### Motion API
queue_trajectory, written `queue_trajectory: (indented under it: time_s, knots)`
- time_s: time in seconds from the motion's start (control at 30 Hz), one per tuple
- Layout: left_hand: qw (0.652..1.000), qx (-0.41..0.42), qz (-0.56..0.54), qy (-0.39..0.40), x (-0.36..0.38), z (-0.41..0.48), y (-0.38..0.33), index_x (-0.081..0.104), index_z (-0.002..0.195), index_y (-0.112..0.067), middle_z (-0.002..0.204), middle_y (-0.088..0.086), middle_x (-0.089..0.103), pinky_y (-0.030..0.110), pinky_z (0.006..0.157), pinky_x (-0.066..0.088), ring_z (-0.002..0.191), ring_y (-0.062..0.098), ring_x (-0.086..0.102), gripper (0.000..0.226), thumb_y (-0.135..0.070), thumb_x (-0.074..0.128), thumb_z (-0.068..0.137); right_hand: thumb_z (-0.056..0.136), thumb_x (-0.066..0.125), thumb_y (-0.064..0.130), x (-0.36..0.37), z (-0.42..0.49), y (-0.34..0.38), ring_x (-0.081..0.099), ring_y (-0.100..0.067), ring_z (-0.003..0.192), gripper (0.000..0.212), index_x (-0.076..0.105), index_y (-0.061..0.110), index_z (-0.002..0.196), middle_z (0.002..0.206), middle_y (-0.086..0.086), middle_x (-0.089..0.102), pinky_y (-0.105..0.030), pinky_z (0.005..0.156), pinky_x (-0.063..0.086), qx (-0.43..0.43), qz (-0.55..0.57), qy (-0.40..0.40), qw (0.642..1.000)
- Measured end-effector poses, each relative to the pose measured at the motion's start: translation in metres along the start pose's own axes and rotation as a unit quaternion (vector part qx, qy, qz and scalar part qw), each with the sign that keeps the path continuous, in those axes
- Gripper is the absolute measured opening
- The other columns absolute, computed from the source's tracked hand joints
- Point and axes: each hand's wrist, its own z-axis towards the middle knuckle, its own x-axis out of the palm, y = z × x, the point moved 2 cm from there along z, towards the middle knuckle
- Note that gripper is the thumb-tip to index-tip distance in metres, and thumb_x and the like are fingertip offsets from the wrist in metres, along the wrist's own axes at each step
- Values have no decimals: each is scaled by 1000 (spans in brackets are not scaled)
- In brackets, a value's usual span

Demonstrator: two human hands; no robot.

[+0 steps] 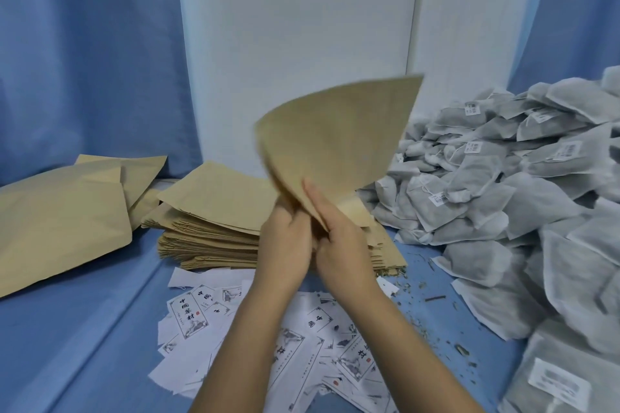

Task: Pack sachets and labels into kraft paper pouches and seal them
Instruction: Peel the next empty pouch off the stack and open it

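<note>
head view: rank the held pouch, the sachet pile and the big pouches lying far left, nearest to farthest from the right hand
1. held pouch: gripped by the right hand, raised at centre.
2. sachet pile: heaped on the right side.
3. big pouches: lying far left, beyond the left hand.

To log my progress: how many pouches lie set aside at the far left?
2 in view: the front pouch, and the back pouch partly behind it. Others may be hidden.
</note>
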Motion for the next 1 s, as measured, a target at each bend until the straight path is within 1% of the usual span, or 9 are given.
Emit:
queue_trajectory:
  time_s: [0.07, 0.17, 0.27, 0.47, 0.6, 0.73, 0.83, 0.93, 1.0]
  knots:
    - [992, -40, -102, -58, -9, 3, 1, 66, 101, -15, 96, 6, 72, 39, 75, 57, 91, 25, 67, 23, -14, 46, 90, 70, 31, -23, 0, 1, -3, 36, -7, 137, 85, 49, 26, 138, 145, 1, 45, -8, 110, 16, -4, -52, 16, 999]
    - [968, -106, -215, -74, -16, 4, 7, 69, 87, -18, 82, 1, 74, 31, 53, 56, 75, 15, 70, 34, 2, 41, 88, 71, 28, -21, -1, 1, -8, 33, -11, 140, 84, 52, 26, 136, 146, 1, 44, -13, 112, 16, 7, -100, 33, 994]
    - [960, -140, -230, -82, -19, 5, 11, 64, 81, -20, 81, 2, 71, 26, 47, 53, 75, 17, 67, 39, 9, 38, 87, 71, 28, -21, -1, -1, -11, 32, -10, 140, 84, 53, 26, 135, 144, 1, 46, -13, 111, 16, 6, -107, 13, 994]
    - [960, -166, -217, -67, -17, 6, 21, 61, 109, -10, 107, 12, 64, 27, 51, 57, 95, 28, 61, 40, 12, 34, 88, 69, 27, -25, -7, -3, -11, 34, -10, 139, 84, 59, 23, 129, 141, 8, 44, -15, 112, 18, 7, -42, -77, 996]
    - [952, -228, -196, -54, -15, 9, 33, 55, 116, 7, 120, 23, 58, 23, 48, 55, 96, 31, 57, 34, 13, 37, 89, 65, 26, -28, -13, -7, -2, 41, -10, 135, 95, 38, 31, 139, 141, 13, 44, -26, 110, 36, -50, -3, -185, 982]
    - [952, -218, -206, -61, -14, 9, 35, 58, 95, 7, 96, 13, 57, 26, 50, 55, 86, 26, 53, 16, 11, 44, 88, 72, 34, -22, -14, -7, -3, 57, -11, 119, 85, 41, 27, 142, 136, 13, 53, -35, 89, 51, -25, -24, -170, 985]
    - [966, -172, -177, -83, -23, 9, 33, 59, 87, -4, 80, 5, 59, 32, 74, 53, 84, 23, 56, 13, 8, 59, 82, 80, 54, 1, -18, -5, -9, 63, -21, 99, 67, 46, 31, 139, 126, 21, 55, -35, 80, 51, 34, -77, -187, 979]
    - [974, -89, -182, -99, -35, 11, 35, 27, 143, -31, 124, -9, 54, 18, 84, 43, 107, 11, 53, 86, 10, 65, 77, 77, 64, 14, -25, -1, -15, 56, -7, 111, 60, 50, 27, 133, 122, 17, 58, -14, 82, 42, 117, 23, -206, 971]
    - [981, -34, -152, -119, -43, 12, 34, 15, 145, -45, 141, -20, 36, 3, 76, 34, 115, -4, 44, 101, 7, 67, 77, 75, 66, 14, -26, 0, -16, 54, 8, 105, 58, 52, 26, 130, 111, 24, 57, -4, 76, 39, 140, 78, -210, 964]
